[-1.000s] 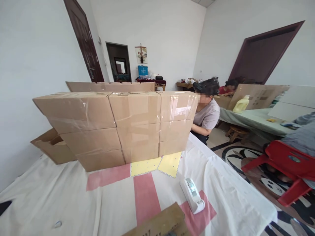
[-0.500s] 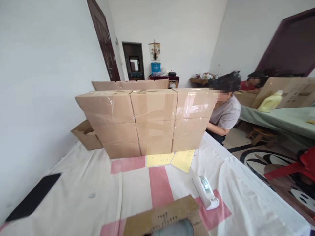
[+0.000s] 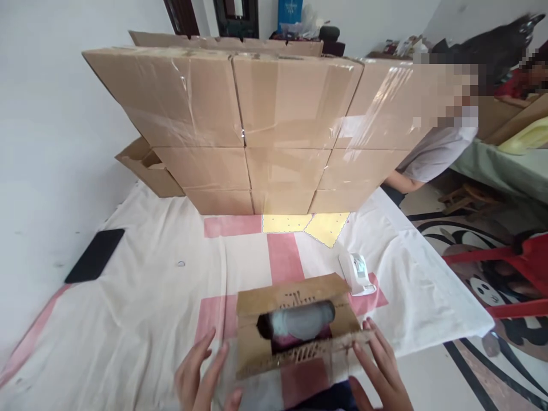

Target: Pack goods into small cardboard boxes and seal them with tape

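The open cardboard box lay by the near edge of the tabletop, its mouth turned up toward the person. Inside lay a pale rounded thing, perhaps a bottle, over something dark purple; blur hid the detail.

The right hand, fingers loosely spread, had its fingertips at the box's near right corner, seemingly touching the cardboard without a grip. The left hand hung just off the box's left side, half open, with nothing in it.

The step in hand seemed to be steadying or positioning the box. Any further handling of it would call for the left fingers to close the small gap, with even, light pressure, since the worn near rim looked weak.

Beyond the far right corner of the box stood a white gadget, toward the tabletop's right edge. A flat black thing lay near the left edge. Farther off, yellow sheets poked out at the foot of a wall of taped cartons. Past the right edge, a co-worker's pale sleeve showed beside the cartons.
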Demonstrator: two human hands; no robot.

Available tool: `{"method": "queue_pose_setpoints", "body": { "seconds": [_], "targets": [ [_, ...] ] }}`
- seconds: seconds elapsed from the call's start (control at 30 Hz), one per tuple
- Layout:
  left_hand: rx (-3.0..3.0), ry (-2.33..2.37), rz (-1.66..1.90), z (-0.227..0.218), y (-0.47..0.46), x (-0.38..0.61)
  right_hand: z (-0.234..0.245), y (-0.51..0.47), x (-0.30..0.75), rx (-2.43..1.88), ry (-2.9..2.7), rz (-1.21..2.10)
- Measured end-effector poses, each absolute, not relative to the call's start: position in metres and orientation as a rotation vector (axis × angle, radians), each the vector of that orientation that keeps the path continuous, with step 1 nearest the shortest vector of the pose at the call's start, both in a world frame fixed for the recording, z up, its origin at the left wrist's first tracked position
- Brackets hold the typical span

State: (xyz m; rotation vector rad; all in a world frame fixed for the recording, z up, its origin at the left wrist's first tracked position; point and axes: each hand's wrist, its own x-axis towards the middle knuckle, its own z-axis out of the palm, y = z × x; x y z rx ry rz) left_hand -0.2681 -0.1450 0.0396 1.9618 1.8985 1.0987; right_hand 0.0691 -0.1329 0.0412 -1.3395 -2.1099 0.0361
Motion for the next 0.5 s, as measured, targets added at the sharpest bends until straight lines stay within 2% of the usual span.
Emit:
{"method": "queue_pose_setpoints", "body": {
  "seconds": [0.13, 0.23, 0.4, 0.5],
  "targets": [
    [1.504, 1.614, 1.124, 0.053, -0.121, -0.250, 0.050, -0.116, 0.045, -1.446, -1.976, 0.157],
    [1.384, 1.463, 1.058, 0.059, -0.113, -0.243, 0.056, -0.117, 0.035, -1.516, -1.893, 0.228],
    [1.666, 1.454, 1.040, 0.062, -0.102, -0.256, 0.054, -0.131, 0.032, -1.568, -1.856, 0.274],
    [1.978, 1.407, 0.820, 0.061, -0.092, -0.274, 0.049, -0.129, 0.045, -1.547, -1.776, 0.266]
  ]
}}
